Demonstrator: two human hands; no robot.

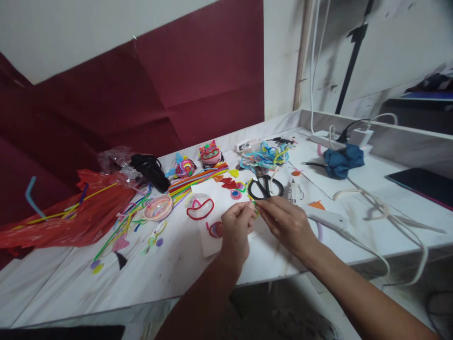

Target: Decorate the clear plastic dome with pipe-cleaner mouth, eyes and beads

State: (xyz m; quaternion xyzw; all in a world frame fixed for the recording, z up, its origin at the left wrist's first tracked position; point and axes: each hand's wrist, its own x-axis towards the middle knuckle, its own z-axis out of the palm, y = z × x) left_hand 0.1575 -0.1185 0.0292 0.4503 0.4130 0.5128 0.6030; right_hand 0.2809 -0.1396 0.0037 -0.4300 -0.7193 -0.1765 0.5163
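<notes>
Your left hand (238, 227) and right hand (287, 224) pinch a green piece (254, 203) — a slack grip could drop it near the scissors (265, 182)

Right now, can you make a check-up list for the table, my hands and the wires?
Surface: streaked white table.
Job's things: tiny green piece, mostly hidden; scissors nearby; red loop partly over white paper.
Clutter: red bag, black bundle, coloured sticks, tangled strands.
Hands: left hand and right hand share a fingertip grip on the green piece.
Cables: white cord from a pale tool hangs over the front edge.
Surroundings: dark red sheet behind, black pole at right.
</notes>
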